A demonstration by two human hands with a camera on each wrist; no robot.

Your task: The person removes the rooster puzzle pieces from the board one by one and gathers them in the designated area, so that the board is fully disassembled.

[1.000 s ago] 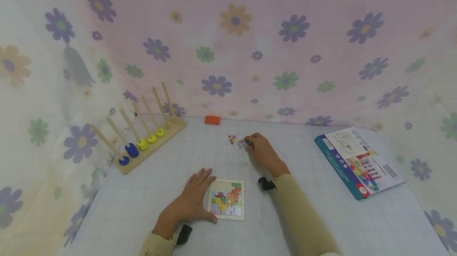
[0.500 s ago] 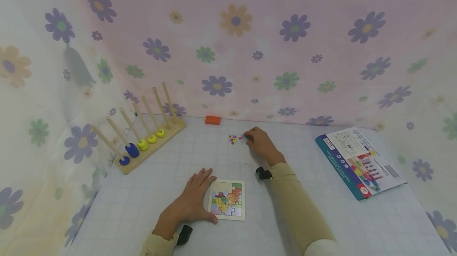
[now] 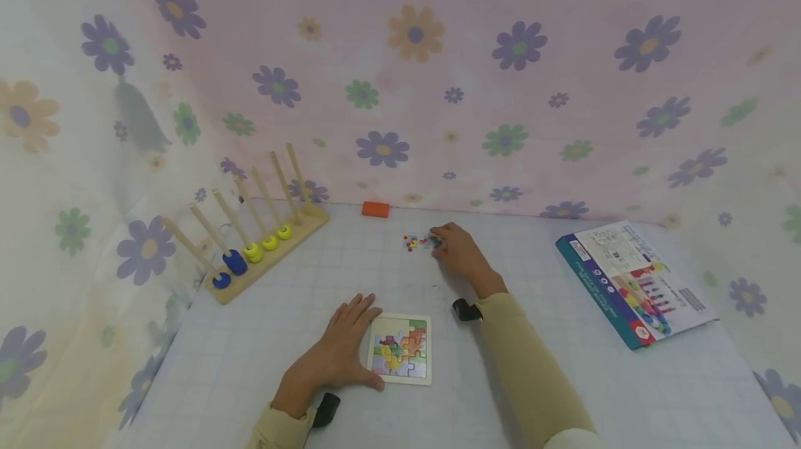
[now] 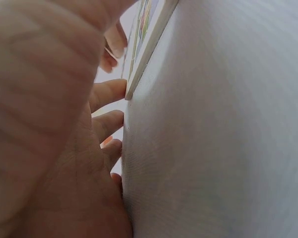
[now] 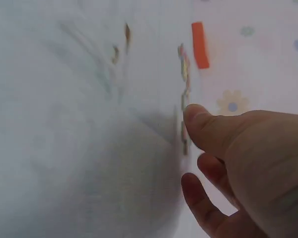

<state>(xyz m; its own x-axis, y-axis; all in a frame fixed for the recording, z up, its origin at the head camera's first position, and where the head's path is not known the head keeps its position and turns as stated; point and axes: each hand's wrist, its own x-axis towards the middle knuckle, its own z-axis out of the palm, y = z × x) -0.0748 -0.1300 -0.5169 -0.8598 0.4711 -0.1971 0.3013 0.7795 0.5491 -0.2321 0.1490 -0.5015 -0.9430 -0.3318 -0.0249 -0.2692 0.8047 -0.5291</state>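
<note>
A small framed jigsaw puzzle point(image 3: 400, 349) lies on the table, its upper left part showing bare board. My left hand point(image 3: 338, 348) rests beside its left edge, fingers spread and thumb at the lower left corner. In the left wrist view, fingertips of the left hand point(image 4: 107, 124) touch the table and the frame's edge point(image 4: 144, 59). Farther back, my right hand point(image 3: 463, 254) pinches a puzzle piece point(image 3: 432, 242) at the right end of a small group of loose pieces point(image 3: 410, 243). In the right wrist view, the thumb point(image 5: 198, 119) of that hand lies against the pieces point(image 5: 184, 69).
An abacus-like wooden stand point(image 3: 269, 258) with upright pegs and blue and yellow beads stands at the left. An orange block point(image 3: 375, 209) lies by the back curtain. On the right is a flat toy box point(image 3: 635, 282). Flowered cloth surrounds the table.
My right hand has moved slightly back, and the puzzle piece at its fingertips has shifted with it, now level with the other loose pieces. The left hand stays by the puzzle frame.
</note>
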